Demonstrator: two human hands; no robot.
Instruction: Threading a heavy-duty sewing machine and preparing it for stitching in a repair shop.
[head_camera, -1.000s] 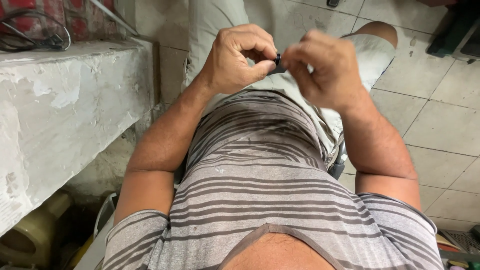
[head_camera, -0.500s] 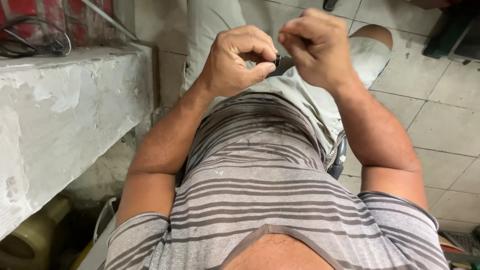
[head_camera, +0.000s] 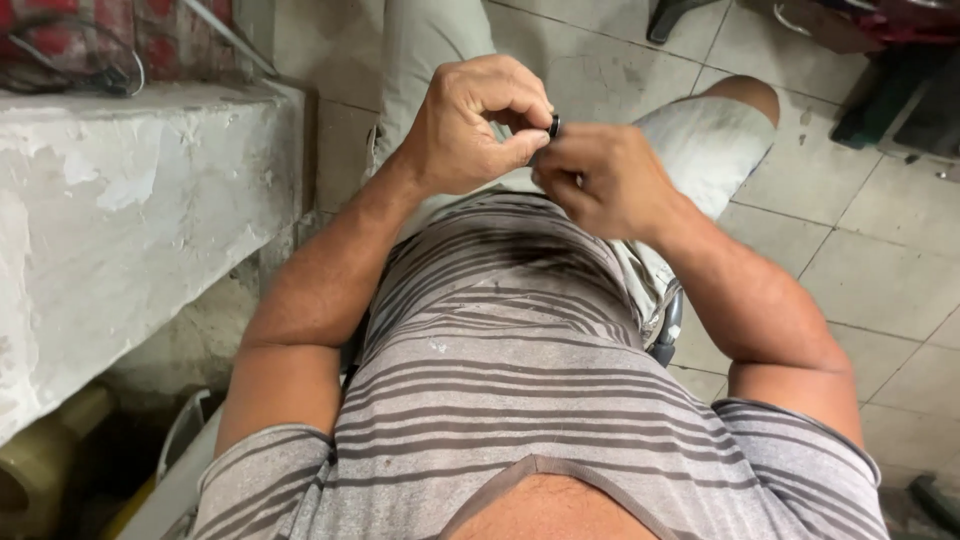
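A small black ring (head_camera: 553, 125) is pinched between the left hand (head_camera: 470, 125) and right hand (head_camera: 600, 180) above the lap; the fiddling looks unfinished, nothing set down.

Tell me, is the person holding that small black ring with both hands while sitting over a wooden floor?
Not quite. The head view shows both hands, left hand and right hand, pinching the small black ring, but the floor is pale tile, not wood.
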